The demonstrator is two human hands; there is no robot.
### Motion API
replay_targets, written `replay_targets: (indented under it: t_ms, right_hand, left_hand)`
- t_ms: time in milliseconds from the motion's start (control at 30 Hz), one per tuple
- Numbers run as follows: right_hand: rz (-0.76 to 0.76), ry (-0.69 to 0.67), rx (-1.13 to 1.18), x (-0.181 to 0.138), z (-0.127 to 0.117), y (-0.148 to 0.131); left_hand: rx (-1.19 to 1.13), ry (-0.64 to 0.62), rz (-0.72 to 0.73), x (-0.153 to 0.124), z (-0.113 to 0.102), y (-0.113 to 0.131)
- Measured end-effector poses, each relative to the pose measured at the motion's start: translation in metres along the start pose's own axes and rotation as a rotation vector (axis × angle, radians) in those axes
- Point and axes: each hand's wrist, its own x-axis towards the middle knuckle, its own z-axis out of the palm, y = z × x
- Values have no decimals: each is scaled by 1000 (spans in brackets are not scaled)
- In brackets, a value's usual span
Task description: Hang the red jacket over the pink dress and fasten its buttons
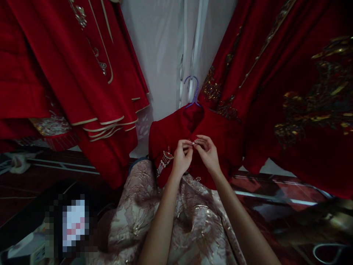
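Note:
A small red jacket (217,140) hangs on a purple hanger (193,94) in front of me, low in the middle. My left hand (181,159) and my right hand (208,152) meet at its front opening, both pinching a small beaded clasp (194,142) on the cloth. A beaded tassel ornament (165,160) dangles on the jacket just left of my left hand. Under my forearms lies a pale pink and gold brocade garment (143,213).
Long red embroidered robes hang on the left (82,73) and right (298,92), with a white wall (162,55) between them. The glossy dark red floor (275,195) shows at the right. A blurred object (73,224) sits at lower left.

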Motion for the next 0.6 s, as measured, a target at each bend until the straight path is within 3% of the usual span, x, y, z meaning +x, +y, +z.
replay_targets:
  t_ms: [100, 233, 367, 433, 600]
  right_hand:
    - [-29, 37, -54, -26, 2, 5]
    - [-53, 49, -336, -63, 2, 17]
    - [120, -87, -273, -76, -9, 29]
    - [201, -94, -175, -71, -20, 26]
    - [205, -71, -56, -57, -50, -18]
  left_hand:
    - [-75, -43, -136, -8, -8, -4]
    - [-124, -211, -328, -14, -19, -3]
    - [-130, -229, -314, -14, -22, -4]
    - [-121, -224, -303, -14, -21, -6]
    - [-36, -243, -267, -18, -18, -13]
